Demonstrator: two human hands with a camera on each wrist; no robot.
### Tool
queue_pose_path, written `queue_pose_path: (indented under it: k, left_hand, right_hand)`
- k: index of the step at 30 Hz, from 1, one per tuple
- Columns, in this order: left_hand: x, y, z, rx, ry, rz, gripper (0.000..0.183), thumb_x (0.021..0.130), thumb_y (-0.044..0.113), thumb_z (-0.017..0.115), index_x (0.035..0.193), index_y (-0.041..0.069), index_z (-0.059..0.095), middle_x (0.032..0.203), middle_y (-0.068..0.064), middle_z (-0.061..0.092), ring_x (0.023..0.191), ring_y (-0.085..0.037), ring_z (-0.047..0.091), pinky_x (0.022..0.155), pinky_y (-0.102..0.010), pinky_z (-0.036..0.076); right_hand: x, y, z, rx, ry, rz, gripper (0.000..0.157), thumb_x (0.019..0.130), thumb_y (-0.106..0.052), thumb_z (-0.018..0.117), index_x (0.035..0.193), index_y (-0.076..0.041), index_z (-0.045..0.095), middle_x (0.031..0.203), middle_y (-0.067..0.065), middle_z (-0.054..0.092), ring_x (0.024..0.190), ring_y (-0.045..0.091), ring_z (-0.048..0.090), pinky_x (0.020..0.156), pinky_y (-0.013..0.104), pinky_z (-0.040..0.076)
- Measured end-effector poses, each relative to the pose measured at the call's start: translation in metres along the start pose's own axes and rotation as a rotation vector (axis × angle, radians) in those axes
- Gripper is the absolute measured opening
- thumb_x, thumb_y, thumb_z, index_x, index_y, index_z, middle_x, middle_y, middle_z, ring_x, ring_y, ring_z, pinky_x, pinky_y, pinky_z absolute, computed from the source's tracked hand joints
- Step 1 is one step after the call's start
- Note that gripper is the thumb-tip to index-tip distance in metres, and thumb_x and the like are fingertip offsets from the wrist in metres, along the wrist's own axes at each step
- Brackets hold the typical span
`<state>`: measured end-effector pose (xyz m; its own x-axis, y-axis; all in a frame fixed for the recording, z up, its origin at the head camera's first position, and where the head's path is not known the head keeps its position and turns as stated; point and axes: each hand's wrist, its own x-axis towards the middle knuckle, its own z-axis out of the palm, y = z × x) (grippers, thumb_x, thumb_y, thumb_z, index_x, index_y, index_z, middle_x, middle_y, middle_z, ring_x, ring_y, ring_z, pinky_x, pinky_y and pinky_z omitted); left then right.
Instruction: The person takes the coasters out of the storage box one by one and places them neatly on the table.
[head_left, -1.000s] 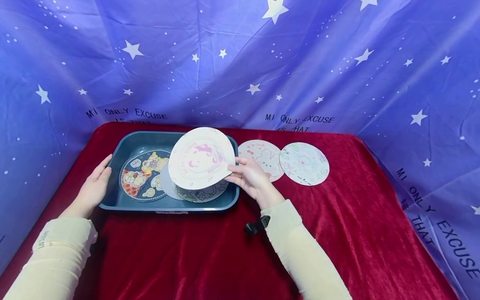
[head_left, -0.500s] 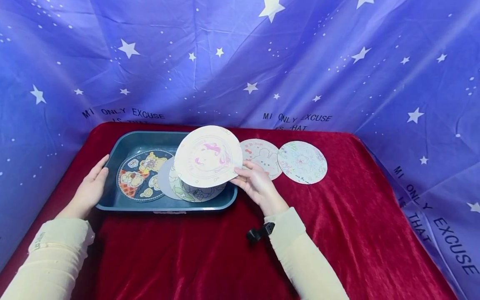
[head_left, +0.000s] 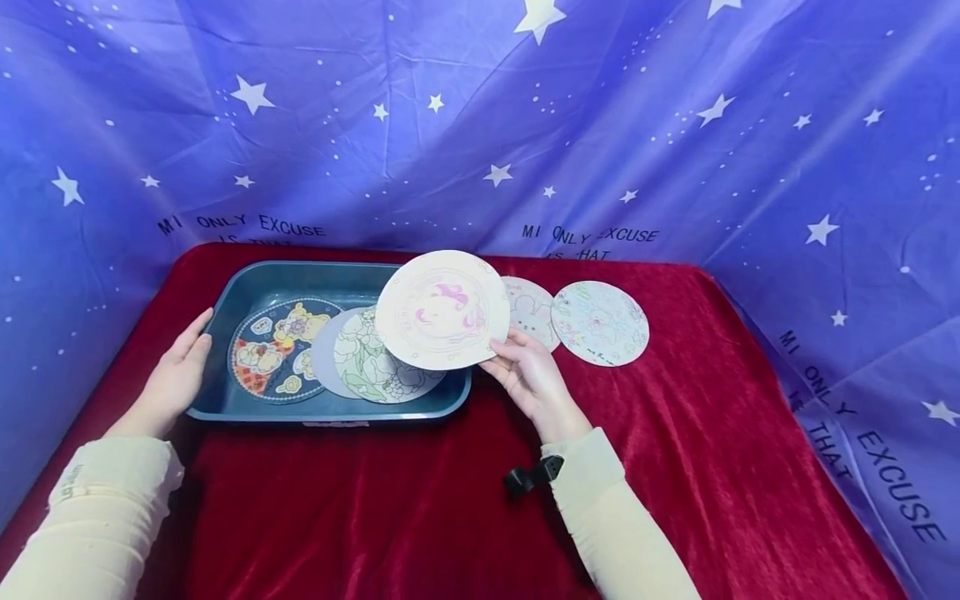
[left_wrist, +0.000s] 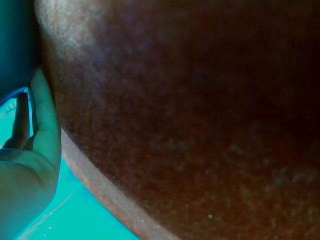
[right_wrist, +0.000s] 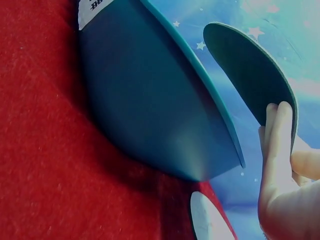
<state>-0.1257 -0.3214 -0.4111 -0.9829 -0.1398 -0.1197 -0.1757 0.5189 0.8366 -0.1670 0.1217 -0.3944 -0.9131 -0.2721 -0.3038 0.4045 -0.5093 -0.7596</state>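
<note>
My right hand (head_left: 528,375) pinches the lower right edge of a white round mat (head_left: 431,321) with a pink drawing, thumb on top and fingers beneath. The mat is raised over the right side of a dark teal tray (head_left: 292,414); its dark underside shows in the right wrist view. Straight fingers of my left hand (head_left: 174,375) rest against the tray's left side. In the tray lie a dark mat with cartoon bears (head_left: 288,392), a plain lilac-grey disc (head_left: 324,367) and a green floral mat (head_left: 382,379) overlapping it.
Right of the tray, a pink rabbit mat (head_left: 536,312) lies partly behind the held one, beside a pale round mat with coloured doodles (head_left: 600,323). Red velvet cloth (head_left: 337,500) covers the table. A blue star-printed curtain (head_left: 450,167) stands behind it.
My right hand has moved the held round mat to the right, uncovering more of the floral mat and covering more of the rabbit one. My left hand stays at the tray.
</note>
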Motion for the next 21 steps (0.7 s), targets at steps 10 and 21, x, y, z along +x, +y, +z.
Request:
queue_pose_path:
  k: [10,21]
  left_hand:
    - [0.001,-0.001,-0.002,0.004,-0.024,-0.021,0.057,0.108,0.035,0.02,0.158,0.016,0.001,0.158,-0.036,0.005,0.145,-0.057,0.006,0.111,-0.076,0.009]
    - [0.001,-0.001,-0.002,0.009,-0.024,-0.015,0.058,0.109,0.036,0.02,0.159,0.015,0.001,0.159,-0.034,0.005,0.145,-0.056,0.006,0.111,-0.077,0.009]
  right_hand:
    - [-0.009,-0.006,-0.013,0.039,0.029,-0.026,0.044,0.102,0.005,0.038,0.146,0.001,0.035,0.103,0.001,0.072,0.093,0.009,0.072,0.082,0.023,0.059]
    - [-0.017,-0.013,-0.026,0.095,0.088,-0.046,0.05,0.103,0.007,0.034,0.151,-0.003,0.03,0.108,-0.001,0.071,0.098,0.008,0.07,0.087,0.023,0.057]
